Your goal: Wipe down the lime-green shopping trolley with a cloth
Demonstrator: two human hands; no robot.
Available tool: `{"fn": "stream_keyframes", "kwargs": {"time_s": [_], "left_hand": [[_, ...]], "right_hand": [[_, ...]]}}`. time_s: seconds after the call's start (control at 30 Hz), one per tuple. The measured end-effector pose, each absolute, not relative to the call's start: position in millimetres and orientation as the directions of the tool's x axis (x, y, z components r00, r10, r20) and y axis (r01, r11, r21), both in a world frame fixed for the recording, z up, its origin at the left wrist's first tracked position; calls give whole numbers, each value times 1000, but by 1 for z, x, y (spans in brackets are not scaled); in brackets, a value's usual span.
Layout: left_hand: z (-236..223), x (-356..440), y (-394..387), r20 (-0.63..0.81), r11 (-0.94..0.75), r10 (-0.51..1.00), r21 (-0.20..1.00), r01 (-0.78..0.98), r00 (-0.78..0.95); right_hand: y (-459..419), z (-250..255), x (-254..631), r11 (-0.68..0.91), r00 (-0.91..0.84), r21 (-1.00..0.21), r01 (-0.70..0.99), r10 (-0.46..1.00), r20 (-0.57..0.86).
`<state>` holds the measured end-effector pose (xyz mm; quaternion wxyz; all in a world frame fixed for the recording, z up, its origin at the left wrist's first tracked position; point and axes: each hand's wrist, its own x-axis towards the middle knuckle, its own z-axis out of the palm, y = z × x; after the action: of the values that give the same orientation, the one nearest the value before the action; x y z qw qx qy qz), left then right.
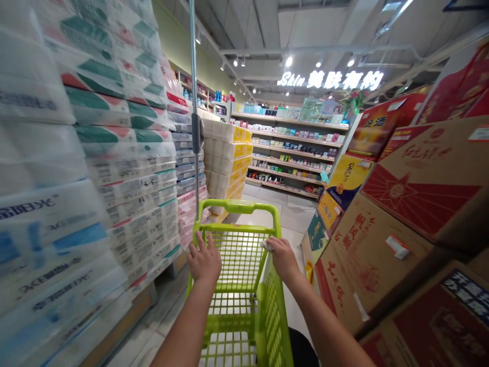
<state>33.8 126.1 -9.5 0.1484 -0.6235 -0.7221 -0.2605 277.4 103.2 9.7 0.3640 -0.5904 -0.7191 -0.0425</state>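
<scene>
In front of me stands a lime-green plastic shopping basket cart (237, 257) with grid walls, its inside in view from above. A raised green handle (240, 206) spans its far end. My left hand (205, 259) is over the basket's left side near the far corner, fingers spread; whether it touches the rim I cannot tell. At the right rim, my right hand (282, 255) has its fingers closed on a small white crumpled tissue (267, 245). A thin metal pole (194, 102) rises at the cart's far left corner.
Tall stacks of wrapped tissue packs (126, 137) line the left side. Piled cardboard boxes (367, 244) crowd the right. Yellow-and-white paper packs (229, 158) stand ahead on the left. Shelves of small cosmetics (290, 148) close off the aisle's tiled floor (263, 196).
</scene>
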Motion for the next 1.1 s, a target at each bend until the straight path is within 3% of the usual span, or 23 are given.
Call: {"fn": "stream_keyframes", "kwargs": {"time_s": [0.13,0.3,0.4,0.57,0.7,0.93,1.1], "left_hand": [[-11,35,121,551,84,818,168,982,-164],[-18,28,119,532,75,833,164,984,-152],[-19,24,117,523,68,839,178,982,-153],[-1,25,125,549,71,810,256,964,-206],[14,24,149,561,-23,815,277,961,-142],[-9,3,172,523,-97,852,173,980,-8],[-17,2,168,522,-99,853,142,985,11]], "right_hand": [[156,31,250,215,90,-415,884,792,603],[194,32,201,-21,163,-392,920,928,334],[197,23,186,-61,175,-347,936,935,307],[194,19,180,7,109,-315,949,932,347],[194,20,179,84,31,-305,949,935,354],[194,12,174,171,-12,-328,929,899,437],[188,7,158,396,-180,-304,866,816,550]]}}
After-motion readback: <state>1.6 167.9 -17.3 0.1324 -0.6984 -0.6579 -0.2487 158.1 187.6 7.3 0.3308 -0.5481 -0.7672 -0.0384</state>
